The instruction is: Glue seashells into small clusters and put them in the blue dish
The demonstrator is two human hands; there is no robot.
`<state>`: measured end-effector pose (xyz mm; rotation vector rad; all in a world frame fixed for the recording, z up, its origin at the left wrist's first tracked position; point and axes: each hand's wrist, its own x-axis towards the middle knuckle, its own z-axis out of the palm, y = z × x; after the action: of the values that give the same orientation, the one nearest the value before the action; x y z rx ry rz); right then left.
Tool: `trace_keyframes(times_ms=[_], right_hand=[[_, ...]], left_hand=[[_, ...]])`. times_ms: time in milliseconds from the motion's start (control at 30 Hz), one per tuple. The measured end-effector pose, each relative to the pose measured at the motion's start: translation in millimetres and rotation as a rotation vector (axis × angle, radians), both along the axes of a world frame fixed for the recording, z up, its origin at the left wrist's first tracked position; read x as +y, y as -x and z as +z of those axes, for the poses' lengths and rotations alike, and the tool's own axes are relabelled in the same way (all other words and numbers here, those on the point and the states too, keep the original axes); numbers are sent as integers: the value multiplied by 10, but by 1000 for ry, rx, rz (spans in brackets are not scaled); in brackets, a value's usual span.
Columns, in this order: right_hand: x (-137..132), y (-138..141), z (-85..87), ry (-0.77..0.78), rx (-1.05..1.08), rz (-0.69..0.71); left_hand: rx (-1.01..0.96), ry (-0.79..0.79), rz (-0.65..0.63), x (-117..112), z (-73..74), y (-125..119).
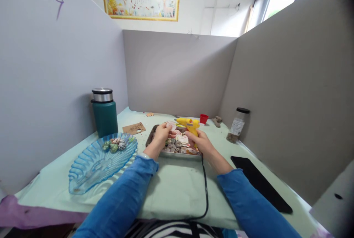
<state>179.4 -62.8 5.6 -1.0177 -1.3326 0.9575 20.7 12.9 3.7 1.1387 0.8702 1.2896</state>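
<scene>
My right hand [199, 141] is wrapped round the handle of a yellow hot glue gun [190, 122], whose nozzle points left. Its black cord [206, 190] drops from the handle toward the table's front edge. In the fingers of my left hand [163, 135] is a thin, pale pink shell [170, 126], close to the nozzle. Both hands are above a metal tray [177, 155] filled with grey stones [173, 144] and pale shells [183, 140]. My forearms partly cover the scene, and the fingers hide some of the tray's contents.
On the left, a blue shell-shaped dish [96, 166] holds several speckled pebbles, with a teal flask [105, 114] behind it. A brown card [134, 128] lies beyond. At the right are a red cup [204, 119], a black-lidded jar [237, 125] and a flat black slab [260, 182]. Grey partitions enclose three sides.
</scene>
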Motion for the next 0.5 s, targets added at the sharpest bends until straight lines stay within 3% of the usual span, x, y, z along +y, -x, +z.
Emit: trace_keyframes(times_ms=[167,500], right_hand=[[-13,57,-24,15,-149,-37],[29,69,-89,-16,-173,-45]], left_hand=[[46,-23,35,-26,0,-26],[119,-55,51,-36,-6,-49]])
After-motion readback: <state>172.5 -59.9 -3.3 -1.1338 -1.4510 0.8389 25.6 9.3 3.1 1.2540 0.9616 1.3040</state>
